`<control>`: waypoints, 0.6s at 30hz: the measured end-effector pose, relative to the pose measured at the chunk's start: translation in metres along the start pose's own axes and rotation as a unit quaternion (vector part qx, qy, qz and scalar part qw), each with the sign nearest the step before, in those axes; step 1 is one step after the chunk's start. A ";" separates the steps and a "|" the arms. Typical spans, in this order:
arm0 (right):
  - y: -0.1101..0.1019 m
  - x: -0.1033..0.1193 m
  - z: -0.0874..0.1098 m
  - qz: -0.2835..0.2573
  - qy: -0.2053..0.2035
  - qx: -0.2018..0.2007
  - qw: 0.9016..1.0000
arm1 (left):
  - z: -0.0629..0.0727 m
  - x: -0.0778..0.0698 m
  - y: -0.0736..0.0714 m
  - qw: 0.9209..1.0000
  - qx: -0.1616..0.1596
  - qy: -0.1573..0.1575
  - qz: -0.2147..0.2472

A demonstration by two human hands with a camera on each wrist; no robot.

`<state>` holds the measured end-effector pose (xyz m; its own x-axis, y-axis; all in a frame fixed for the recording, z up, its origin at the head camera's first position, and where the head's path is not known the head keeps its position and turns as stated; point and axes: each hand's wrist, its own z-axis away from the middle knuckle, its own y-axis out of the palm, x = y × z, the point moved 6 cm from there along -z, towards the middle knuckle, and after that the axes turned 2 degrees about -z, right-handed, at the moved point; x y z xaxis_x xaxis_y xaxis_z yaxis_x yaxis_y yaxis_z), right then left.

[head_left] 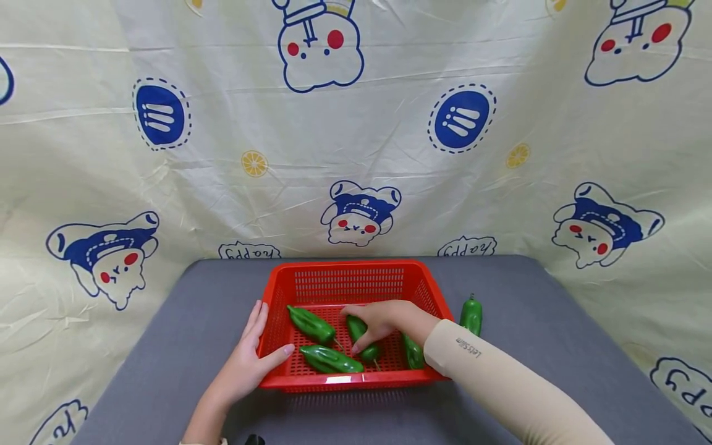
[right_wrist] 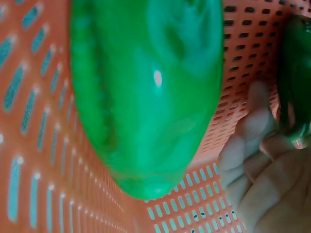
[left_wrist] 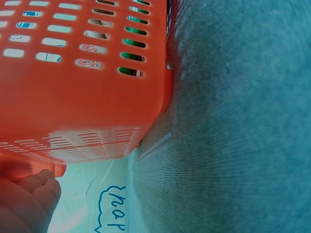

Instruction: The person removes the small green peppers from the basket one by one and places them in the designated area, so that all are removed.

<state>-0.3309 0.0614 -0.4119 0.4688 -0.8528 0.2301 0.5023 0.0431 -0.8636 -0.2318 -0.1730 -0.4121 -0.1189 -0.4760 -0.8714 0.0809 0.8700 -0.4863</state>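
Observation:
A red plastic basket with slotted walls stands on the table, holding several green peppers. My left hand rests on its left rim, fingers fairly straight along the outside and thumb over the inner side. Inside, my right hand grips a green pepper between thumb and fingers; the palm side is partly hidden. To its left lie a second green pepper and a third green pepper. Another pepper lies by the right wall, close to the right wrist camera, where the pepper looks large.
One more green pepper lies on the grey tabletop outside the basket, beyond the right forearm. A pale cartoon-printed sheet hangs behind and beside the table. A small dark object shows at the bottom edge.

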 end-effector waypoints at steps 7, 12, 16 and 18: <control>0.002 0.005 -0.002 0.010 -0.001 0.002 1.000 | 0.000 0.001 0.000 1.000 0.000 0.002 0.001; 0.000 0.005 0.002 -0.019 -0.018 0.000 1.000 | 0.000 0.002 0.001 1.000 0.001 -0.003 0.001; -0.014 0.003 0.006 -0.056 -0.037 -0.017 0.998 | 0.000 0.001 0.001 1.000 -0.001 -0.002 0.000; -0.022 0.003 0.008 -0.072 -0.049 -0.028 0.996 | 0.000 0.002 0.001 1.000 -0.003 -0.002 -0.001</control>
<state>-0.3348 0.0619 -0.3887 0.4647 -0.7926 0.3947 0.5294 -0.1086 -0.8414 -0.2323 -0.1731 -0.4137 -0.1157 -0.4789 -0.8702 0.0744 0.8694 -0.4884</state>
